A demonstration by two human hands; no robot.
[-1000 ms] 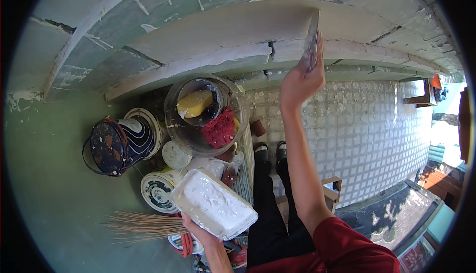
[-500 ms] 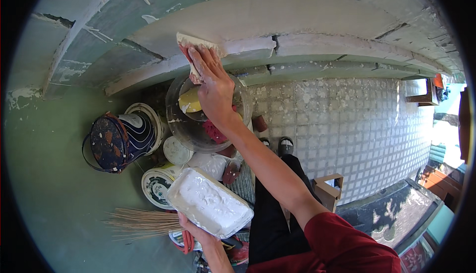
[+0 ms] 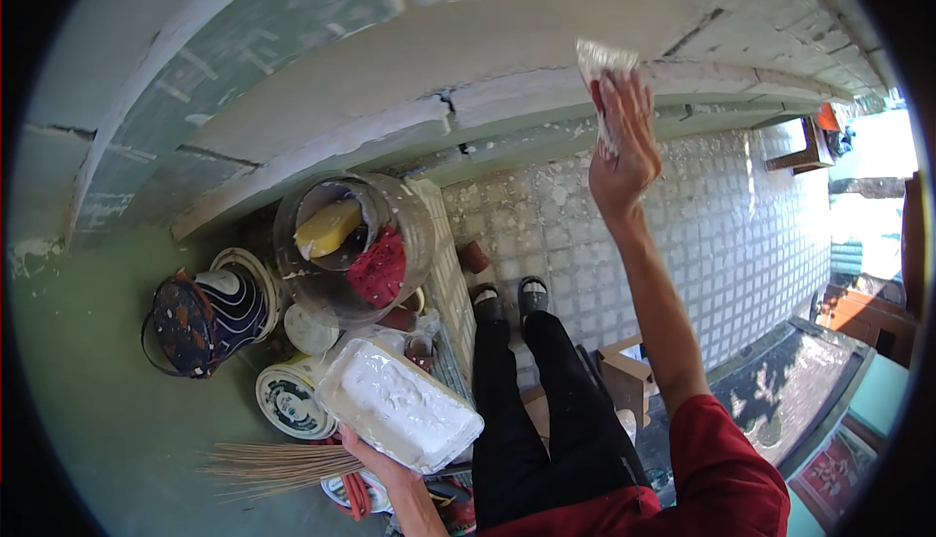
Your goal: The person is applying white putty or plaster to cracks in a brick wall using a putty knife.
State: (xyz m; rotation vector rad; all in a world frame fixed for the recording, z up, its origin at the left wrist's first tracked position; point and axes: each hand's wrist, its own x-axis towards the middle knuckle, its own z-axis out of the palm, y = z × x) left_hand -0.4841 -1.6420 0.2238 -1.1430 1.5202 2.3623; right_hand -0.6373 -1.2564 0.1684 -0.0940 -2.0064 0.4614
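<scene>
My left hand [image 3: 378, 454] grips a rectangular tub [image 3: 330, 393] from below at its near left edge. White paste [image 3: 395, 396] covers much of the tub's inside. Stretched out toward the wall, my right hand [image 3: 627, 142] is closed round a flat scraper [image 3: 606, 57] smeared with pale paste. The scraper's blade is up at the plastered wall [image 3: 507, 39], just above a ledge [image 3: 526, 95]; whether it touches cannot be made out. Motion blurs the blade and fingers a little.
At left stand a clear basin [image 3: 288, 235] holding a yellow sponge [image 3: 330, 230] and a red cloth [image 3: 377, 269], a dark blue bucket [image 3: 185, 327] and a lidded pail [image 3: 292, 402]. Thin sticks [image 3: 273, 467] lie below. A cardboard box [image 3: 624, 376] sits beside my legs on the tiled floor [image 3: 624, 264].
My right hand has moved right along the wall with the scraper, uncovering the basin. The view has shifted right, and both my feet now show. The tub stays in my left hand.
</scene>
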